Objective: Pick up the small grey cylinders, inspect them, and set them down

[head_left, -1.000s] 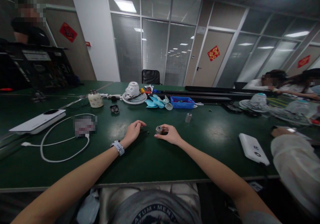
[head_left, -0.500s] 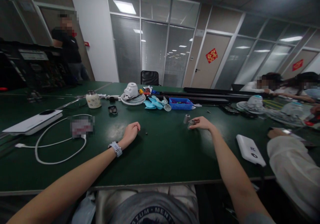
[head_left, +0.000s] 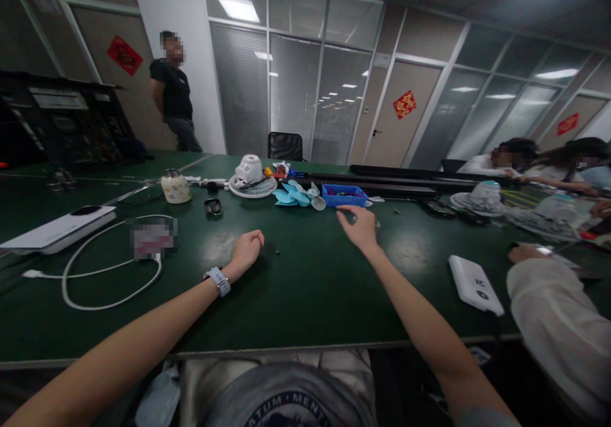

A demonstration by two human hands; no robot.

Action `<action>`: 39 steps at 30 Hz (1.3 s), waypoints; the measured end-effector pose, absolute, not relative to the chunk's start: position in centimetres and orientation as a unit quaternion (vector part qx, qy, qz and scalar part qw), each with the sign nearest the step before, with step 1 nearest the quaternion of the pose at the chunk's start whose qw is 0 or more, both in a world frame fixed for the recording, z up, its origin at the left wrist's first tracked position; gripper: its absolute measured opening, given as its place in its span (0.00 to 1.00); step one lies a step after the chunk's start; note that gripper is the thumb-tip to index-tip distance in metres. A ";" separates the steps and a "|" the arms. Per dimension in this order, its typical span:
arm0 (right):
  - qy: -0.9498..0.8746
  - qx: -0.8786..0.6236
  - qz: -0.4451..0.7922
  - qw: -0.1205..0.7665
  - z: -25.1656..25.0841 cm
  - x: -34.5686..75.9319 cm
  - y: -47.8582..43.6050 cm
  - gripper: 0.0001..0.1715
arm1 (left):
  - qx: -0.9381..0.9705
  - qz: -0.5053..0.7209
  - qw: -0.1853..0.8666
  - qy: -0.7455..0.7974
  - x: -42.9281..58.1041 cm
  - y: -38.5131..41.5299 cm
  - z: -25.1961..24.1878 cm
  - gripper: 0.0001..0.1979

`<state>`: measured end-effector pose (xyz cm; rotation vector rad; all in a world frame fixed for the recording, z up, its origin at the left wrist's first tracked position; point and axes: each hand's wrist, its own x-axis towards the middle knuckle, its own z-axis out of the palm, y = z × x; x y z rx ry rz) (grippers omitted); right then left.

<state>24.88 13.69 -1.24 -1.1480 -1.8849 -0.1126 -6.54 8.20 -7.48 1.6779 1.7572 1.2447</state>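
Note:
My left hand [head_left: 247, 247] rests on the green table [head_left: 305, 300] in a loose fist, with a watch on its wrist. A tiny dark screw [head_left: 277, 251] lies just right of it. My right hand [head_left: 360, 226] reaches forward palm down with its fingers apart, just short of the blue tray [head_left: 344, 195]. A small metal part [head_left: 377, 224] lies on the table by its right side. I see nothing in either hand.
A white fan grille [head_left: 252, 184], light-blue fan blades [head_left: 298, 195], a cream jar [head_left: 174, 187] and a black ring [head_left: 212, 207] stand further back. A white cable [head_left: 112, 280] and white box [head_left: 57, 228] lie left. A white power bank [head_left: 473, 284] lies right, beside a co-worker's sleeve [head_left: 558, 312].
My right hand carried the small metal part from the middle forward and right, set it down, then moved left toward the blue tray. My left hand stayed put. A person walked across the back left.

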 end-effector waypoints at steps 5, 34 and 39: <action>-0.913 -0.316 0.039 0.254 -4.4 15.9 8.7 0.22 | 0.603 0.434 0.178 0.645 -6.6 8.0 -7.3 0.09; -0.650 -0.649 -0.116 0.378 -2.8 34.3 18.2 0.18 | 0.610 0.433 0.186 0.637 -6.0 7.6 -6.9 0.09; -0.639 -0.670 -0.097 0.366 -3.5 34.4 18.4 0.17 | 0.610 0.430 0.190 0.638 -6.1 7.5 -7.0 0.09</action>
